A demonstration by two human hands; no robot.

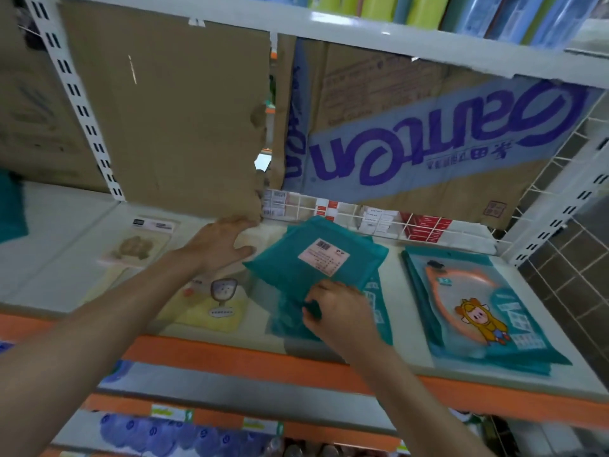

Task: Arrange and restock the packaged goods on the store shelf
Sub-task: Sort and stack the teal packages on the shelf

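White metal shelf [66, 258] with an orange front edge carries flat packaged goods, backed by a plain cardboard sheet [181, 127] and a printed cardboard sheet [428, 136] whose purple lettering stands upside down. A person's left hand [224, 245] reaches toward the back of the shelf. Its fingers are straight and spread over a pale package [260, 237], and its fingertips are at the torn lower corner of the plain cardboard sheet. Whether the palm presses on the pale package cannot be told.

The right hand [339, 311], nearer the front edge, pinches the near edge of a teal package [316, 262] between thumb and curled fingers. That package lies label up and askew on a teal stack [379, 311], between the two hands.

Just right of the right hand, a cartoon-printed package [487, 311] lies flat on more of its kind, apart from the teal stack. A yellow package [211, 311] lies beside the left wrist, and a beige package [138, 249] lies left of the left hand. Beyond both hands a white wire fence [362, 216] runs along the back, with red-and-white boxes [425, 229] behind it. Beneath the forearms, a lower shelf holds blue packs [164, 437], which are blurred. Above the hands, green and blue goods [428, 8] stand on the upper shelf.
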